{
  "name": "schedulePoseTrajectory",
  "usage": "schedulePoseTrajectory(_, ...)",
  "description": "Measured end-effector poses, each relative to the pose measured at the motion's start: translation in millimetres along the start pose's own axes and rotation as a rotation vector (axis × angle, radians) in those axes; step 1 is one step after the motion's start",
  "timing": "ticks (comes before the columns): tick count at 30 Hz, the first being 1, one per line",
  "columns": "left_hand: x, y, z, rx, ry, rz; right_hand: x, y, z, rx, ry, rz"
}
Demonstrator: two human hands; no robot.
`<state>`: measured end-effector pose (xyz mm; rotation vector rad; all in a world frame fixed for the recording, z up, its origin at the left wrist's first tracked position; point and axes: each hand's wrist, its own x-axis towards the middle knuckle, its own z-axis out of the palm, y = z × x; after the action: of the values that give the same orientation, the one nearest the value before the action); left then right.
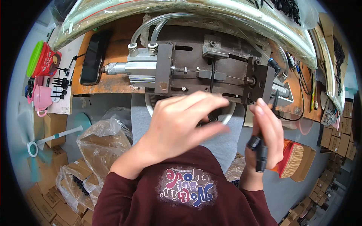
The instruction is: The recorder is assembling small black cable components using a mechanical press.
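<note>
My left hand [181, 122] is in front of the pneumatic press fixture [181, 84], fingers stretched and apart, slightly blurred, with nothing visible in it. To its right, my right hand [269, 137] is closed around black cylindrical cable connectors [261, 158]; two ends hang below the fingers, and a thin black piece sticks up past the fingertips. A black cable [212, 75] crosses the small metal block [211, 75] at the fixture's middle. Thin rods run from this block toward the left air cylinder [141, 67] and the right end plate [260, 81].
A dark phone [94, 56] lies left on the wooden bench, near a pink cup [42, 98] holding black parts. Clear air hoses [166, 18] arch behind the fixture. Plastic-covered bundles [241, 13] line the back. A fan [33, 148] stands lower left; a red basket [292, 160] sits lower right.
</note>
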<state>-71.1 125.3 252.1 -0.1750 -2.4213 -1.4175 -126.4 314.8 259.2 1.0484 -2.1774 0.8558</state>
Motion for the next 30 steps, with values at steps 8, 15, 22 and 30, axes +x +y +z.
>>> schedulePoseTrajectory(8, -8.8, 19.7, -15.8, -0.164, -0.025, 0.128, 17.4, -2.2, 10.6, -0.03, -0.087, -0.178)
schedulePoseTrajectory(15, -6.7, -10.2, 1.3, 0.464, 0.059, 0.228, -10.9, 16.1, 12.9, 0.227, -0.005, 0.094)
schedulePoseTrajectory(22, 2.6, -9.6, 6.5, 0.603, -0.012, 0.17, -10.2, 13.2, 1.5, 0.266, -0.06, 0.095)
schedulePoseTrajectory(30, 0.7, -4.2, 2.0, 0.108, -0.01, 0.111, -10.9, 9.4, 7.6, 0.02, 0.065, -0.118)
